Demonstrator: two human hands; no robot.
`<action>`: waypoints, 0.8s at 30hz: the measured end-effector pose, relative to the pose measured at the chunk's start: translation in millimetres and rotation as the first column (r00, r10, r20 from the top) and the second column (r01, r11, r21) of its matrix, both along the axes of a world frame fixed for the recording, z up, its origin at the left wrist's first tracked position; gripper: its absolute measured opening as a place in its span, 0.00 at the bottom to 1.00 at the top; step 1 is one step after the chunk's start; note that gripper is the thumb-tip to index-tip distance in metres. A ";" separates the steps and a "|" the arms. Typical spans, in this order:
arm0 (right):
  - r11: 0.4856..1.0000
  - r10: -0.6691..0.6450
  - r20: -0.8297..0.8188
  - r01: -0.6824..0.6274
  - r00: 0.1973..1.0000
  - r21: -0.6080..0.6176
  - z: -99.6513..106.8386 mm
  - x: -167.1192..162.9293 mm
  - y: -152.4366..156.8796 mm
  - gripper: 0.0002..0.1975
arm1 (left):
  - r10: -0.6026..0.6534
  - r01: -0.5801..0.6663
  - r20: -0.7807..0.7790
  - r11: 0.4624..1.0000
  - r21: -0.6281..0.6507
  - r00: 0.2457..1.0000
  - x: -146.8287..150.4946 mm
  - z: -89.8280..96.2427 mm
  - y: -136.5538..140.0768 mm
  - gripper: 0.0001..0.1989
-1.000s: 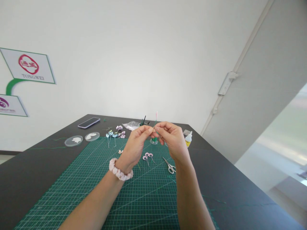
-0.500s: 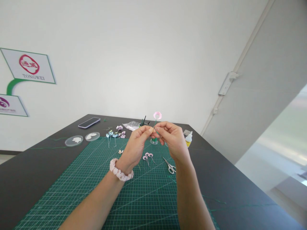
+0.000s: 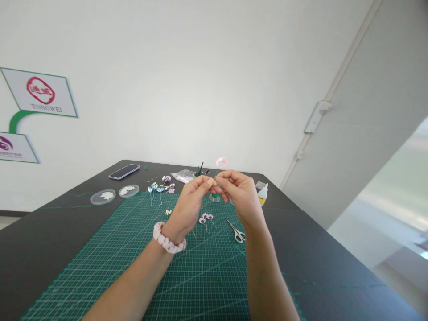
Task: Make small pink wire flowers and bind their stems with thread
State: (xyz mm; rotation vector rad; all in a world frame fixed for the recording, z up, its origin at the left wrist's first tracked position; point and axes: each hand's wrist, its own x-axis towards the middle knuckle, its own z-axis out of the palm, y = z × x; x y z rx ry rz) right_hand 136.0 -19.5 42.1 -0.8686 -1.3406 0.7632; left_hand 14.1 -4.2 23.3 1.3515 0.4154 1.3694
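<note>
Your left hand (image 3: 191, 197) and right hand (image 3: 241, 195) pinch closed on the green stem (image 3: 216, 171), which rises above them, rightward, to its pink ring (image 3: 221, 159).

Lower part of stem (image 3: 216, 170) of pink petal ring (image 3: 221, 159) is hidden in pinch of left hand (image 3: 188, 199) and right hand (image 3: 241, 195), which mask part of green-thread spool (image 3: 214, 198); cutting mat (image 3: 207, 272) runs off bottom edge, lower wall sign (image 3: 22, 146) off left edge, its caption (image 3: 12, 154) too blurred to read.
</note>
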 end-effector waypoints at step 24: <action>1.000 -0.009 -0.008 0.009 1.000 0.004 1.1 -1.3 0.1 0.06 | -0.006 0.006 0.005 1.000 0.020 1.000 0.6 -2.1 1.1 0.11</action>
